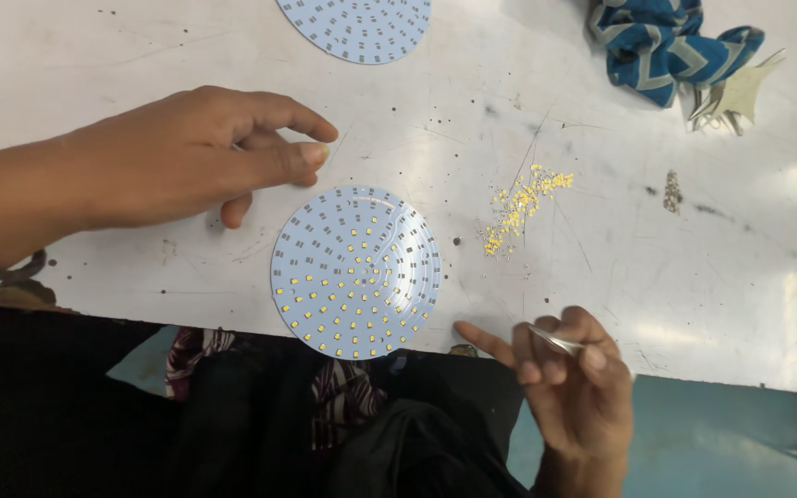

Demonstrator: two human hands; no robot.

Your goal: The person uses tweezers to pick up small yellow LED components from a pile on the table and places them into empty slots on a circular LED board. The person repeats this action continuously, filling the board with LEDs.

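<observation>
A round light-blue circuit board (355,270) dotted with small yellow chips lies at the near edge of the white table (140,55). My left hand (200,152) rests on the table just above and left of the board, fingers loosely curled, holding nothing. My right hand (569,373) hovers at the table's near edge, right of the board, pinching metal tweezers (553,340) between thumb and fingers. A small heap of loose yellow chips (518,205) lies on the table right of the board.
A second round board (357,28) lies at the table's far edge, partly cut off. A blue patterned cloth (666,41) and a pale paper scrap (740,92) sit at the far right. Dark fabric and a bag lie below the table edge.
</observation>
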